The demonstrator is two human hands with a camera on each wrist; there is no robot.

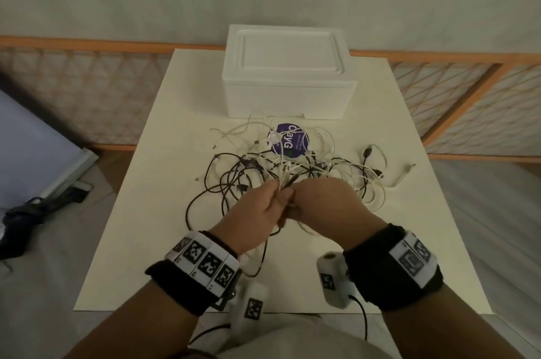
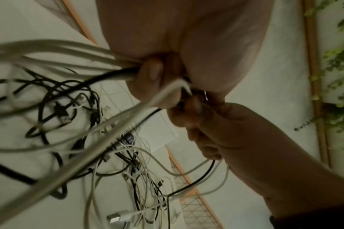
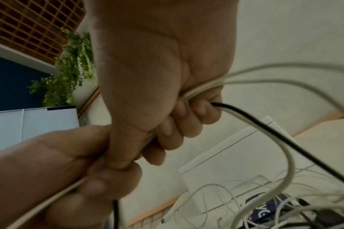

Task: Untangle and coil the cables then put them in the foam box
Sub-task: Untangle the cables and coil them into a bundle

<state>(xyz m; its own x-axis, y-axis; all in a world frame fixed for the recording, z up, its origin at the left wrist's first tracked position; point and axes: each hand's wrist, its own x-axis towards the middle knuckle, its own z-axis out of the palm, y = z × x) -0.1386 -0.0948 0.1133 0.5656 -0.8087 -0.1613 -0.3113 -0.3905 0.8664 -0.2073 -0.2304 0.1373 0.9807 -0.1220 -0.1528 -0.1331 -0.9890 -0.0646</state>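
From the head camera, both hands meet over the table (image 1: 140, 212): left hand (image 1: 257, 209) and right hand (image 1: 325, 200) clutch strands from the cables (image 1: 234, 171) heaped before the lidded foam box (image 1: 288, 72). Left wrist: fingers (image 2: 151, 72) curled round white and black cords. Right wrist: fingers (image 3: 186, 124) fisted on cords too.

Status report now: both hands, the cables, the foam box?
Left hand and right hand both grip a bundle from the cables. Pile still tangled on table. Foam box lid on, blocking stowage.
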